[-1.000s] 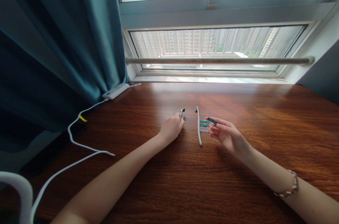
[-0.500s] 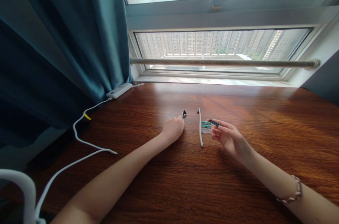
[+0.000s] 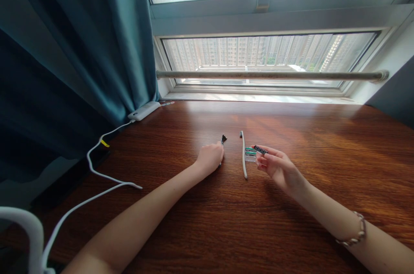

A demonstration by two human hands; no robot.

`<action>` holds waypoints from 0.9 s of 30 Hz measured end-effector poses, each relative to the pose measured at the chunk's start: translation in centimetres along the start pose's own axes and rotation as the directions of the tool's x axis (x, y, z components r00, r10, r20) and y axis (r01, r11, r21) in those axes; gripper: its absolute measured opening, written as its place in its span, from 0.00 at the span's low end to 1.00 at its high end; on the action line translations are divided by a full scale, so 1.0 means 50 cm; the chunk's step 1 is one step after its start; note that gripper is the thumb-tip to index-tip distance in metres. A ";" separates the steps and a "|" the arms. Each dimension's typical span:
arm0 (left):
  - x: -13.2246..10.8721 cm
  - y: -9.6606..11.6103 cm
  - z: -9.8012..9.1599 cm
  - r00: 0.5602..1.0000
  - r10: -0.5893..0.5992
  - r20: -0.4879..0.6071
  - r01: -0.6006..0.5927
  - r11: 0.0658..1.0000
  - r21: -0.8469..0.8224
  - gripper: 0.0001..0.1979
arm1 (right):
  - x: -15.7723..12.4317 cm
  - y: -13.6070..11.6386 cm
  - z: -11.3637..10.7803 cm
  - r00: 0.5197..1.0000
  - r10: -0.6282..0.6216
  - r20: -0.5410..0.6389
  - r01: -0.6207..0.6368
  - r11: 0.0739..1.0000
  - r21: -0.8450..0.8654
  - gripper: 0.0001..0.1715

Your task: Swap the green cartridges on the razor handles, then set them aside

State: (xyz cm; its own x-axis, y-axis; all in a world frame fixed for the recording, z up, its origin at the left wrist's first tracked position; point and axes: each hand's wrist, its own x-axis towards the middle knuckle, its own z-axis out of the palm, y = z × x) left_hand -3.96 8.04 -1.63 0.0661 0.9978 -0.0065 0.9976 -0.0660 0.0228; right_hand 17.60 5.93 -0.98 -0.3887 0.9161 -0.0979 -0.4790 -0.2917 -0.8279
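My left hand (image 3: 209,155) is closed in a fist around a slim razor handle (image 3: 224,138); its dark upper end juts out above the fingers, and most of the rest is hidden. My right hand (image 3: 277,167) pinches a small black razor cartridge (image 3: 260,149) between thumb and fingers, just over the table. Between the hands lies a toothbrush (image 3: 244,157) with a pale handle and dark bristles at its far end. Right beside it, partly behind my right fingertips, is a small clear plastic case (image 3: 250,158) with green-edged cartridges (image 3: 249,151) in it.
The brown wooden table (image 3: 200,222) reaches to the window sill. A white power strip or box (image 3: 144,111) sits at the back left by the blue curtain (image 3: 136,49), with a white cable (image 3: 106,174) trailing forward. A horizontal rail (image 3: 271,76) crosses before the window.
The view has shifted slightly. A little more of the razor handle shows below my left fist; both hands keep their holds.
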 end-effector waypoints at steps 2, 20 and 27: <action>-0.001 0.001 -0.001 1.000 -0.007 -0.004 0.007 1.000 -0.007 0.19 | -0.001 -0.001 0.002 1.000 0.000 -0.006 0.000 1.000 -0.011 0.18; -0.068 0.067 -0.049 0.935 0.296 -0.194 -0.299 0.367 -0.881 0.21 | -0.017 0.024 0.005 0.932 -0.341 0.123 0.295 0.516 -0.804 0.25; -0.072 0.073 -0.031 0.939 0.310 -0.148 -0.172 0.050 -0.984 0.23 | -0.024 0.031 0.004 0.875 -0.412 0.256 0.376 0.243 -0.894 0.26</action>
State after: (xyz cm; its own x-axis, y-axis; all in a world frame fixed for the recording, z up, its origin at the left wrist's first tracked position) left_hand -0.60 4.23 0.05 0.3676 0.9180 0.1491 0.0164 -0.1667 0.9859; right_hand 17.16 4.32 -2.01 -0.3443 0.8511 0.3964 0.4416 0.5194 -0.7316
